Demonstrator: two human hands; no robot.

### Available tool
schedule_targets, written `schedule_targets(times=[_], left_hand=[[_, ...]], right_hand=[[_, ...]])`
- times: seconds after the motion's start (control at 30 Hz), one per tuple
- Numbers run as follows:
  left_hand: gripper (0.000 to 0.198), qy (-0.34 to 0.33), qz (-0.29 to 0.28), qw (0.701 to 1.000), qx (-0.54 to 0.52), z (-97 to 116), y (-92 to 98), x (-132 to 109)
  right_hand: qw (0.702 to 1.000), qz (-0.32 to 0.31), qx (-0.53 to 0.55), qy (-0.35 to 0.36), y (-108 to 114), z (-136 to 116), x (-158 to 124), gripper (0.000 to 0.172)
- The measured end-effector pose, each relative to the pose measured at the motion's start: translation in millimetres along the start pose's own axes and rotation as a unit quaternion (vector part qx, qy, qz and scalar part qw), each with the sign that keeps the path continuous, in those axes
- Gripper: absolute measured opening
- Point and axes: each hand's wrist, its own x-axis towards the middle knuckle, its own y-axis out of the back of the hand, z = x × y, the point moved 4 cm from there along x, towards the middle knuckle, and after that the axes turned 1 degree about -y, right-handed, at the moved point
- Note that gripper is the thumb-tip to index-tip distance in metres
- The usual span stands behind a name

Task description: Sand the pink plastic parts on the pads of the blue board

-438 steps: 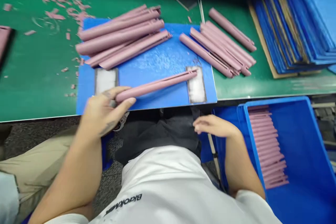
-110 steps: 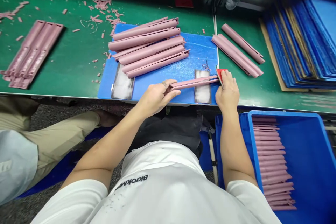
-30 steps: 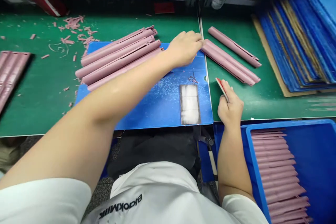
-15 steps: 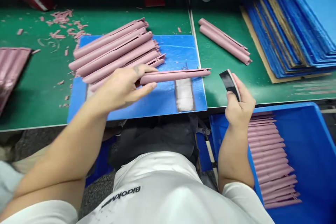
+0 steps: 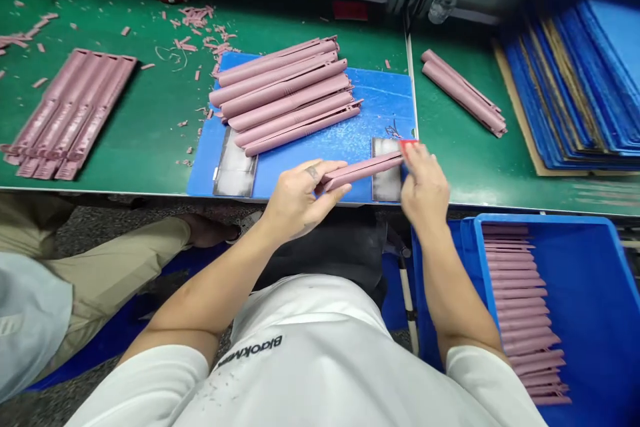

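Right hand (image 5: pixel 424 188), clenched on red-edged scraper (image 5: pixel 407 143), has closed onto the 3 o'clock end of the pink strip (image 5: pixel 367 168), so tool meets work; left hand (image 5: pixel 300 197) pinches the strip down at the blue mat's (image 5: pixel 350 140) 6 o'clock edge.

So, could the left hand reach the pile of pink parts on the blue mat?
Probably yes: only bare blue mat separates the left hand from the pile, though it is gripping one pink part.
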Motion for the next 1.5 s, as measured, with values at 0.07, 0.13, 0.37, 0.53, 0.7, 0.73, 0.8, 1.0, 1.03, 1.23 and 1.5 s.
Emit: schedule_targets(times=[0.07, 0.13, 0.37, 0.53, 0.7, 0.73, 0.8, 1.0, 1.03, 1.23, 1.5], left_hand=[[0.034, -0.014, -0.003, 1.0, 0.011, -1.3, -0.9, -1.7], [0.033, -0.032, 0.009, 0.999, 0.018, -1.3, -1.4, -3.1], [0.032, -0.062, 0.003, 0.998, 0.019, 0.2, -0.7, -8.9], [0.03, -0.044, -0.001, 0.999, 0.021, -5.8, 4.1, -3.2], [0.039, 0.025, -0.002, 0.998, 0.06, -24.6, 9.5, 7.2], [0.041, 0.034, -0.022, 0.998, 0.058, -26.3, 8.8, 7.5], [0.043, 0.031, -0.066, 0.996, 0.048, -24.6, 6.9, 6.3], [0.023, 0.01, -0.037, 0.998, 0.051, -10.7, 9.0, 2.5], [0.024, 0.004, -0.022, 0.998, 0.057, -10.0, 9.2, 2.3], [0.028, -0.016, -0.009, 0.996, 0.086, -8.7, 5.0, 0.4], [0.025, -0.021, -0.001, 0.995, 0.102, -2.9, 4.3, -3.1]], right_hand=[[0.999, -0.034, 0.001, 0.024, -1.1, 2.1, -1.1, 0.068], [0.999, -0.048, -0.01, 0.021, -1.9, 4.2, 0.0, 0.069], [0.996, -0.08, -0.019, 0.017, -6.3, 22.4, 5.7, 0.07], [0.997, -0.064, -0.038, -0.019, -2.8, 28.2, 9.2, 0.073], [0.998, -0.054, -0.026, 0.011, -11.7, 28.5, 21.8, 0.069], [0.998, -0.039, -0.036, -0.022, -13.3, 30.8, 25.7, 0.07], [0.998, -0.022, -0.04, -0.041, -15.1, 21.0, 28.7, 0.071], [0.99, -0.049, 0.027, 0.129, -10.0, -52.3, 13.0, 0.072], [0.993, -0.034, 0.022, 0.111, -9.0, -49.8, 14.1, 0.073], [0.99, -0.07, 0.049, 0.111, -15.6, -17.5, 25.1, 0.07], [0.987, -0.102, 0.031, 0.12, -13.9, -12.5, 30.5, 0.072]])
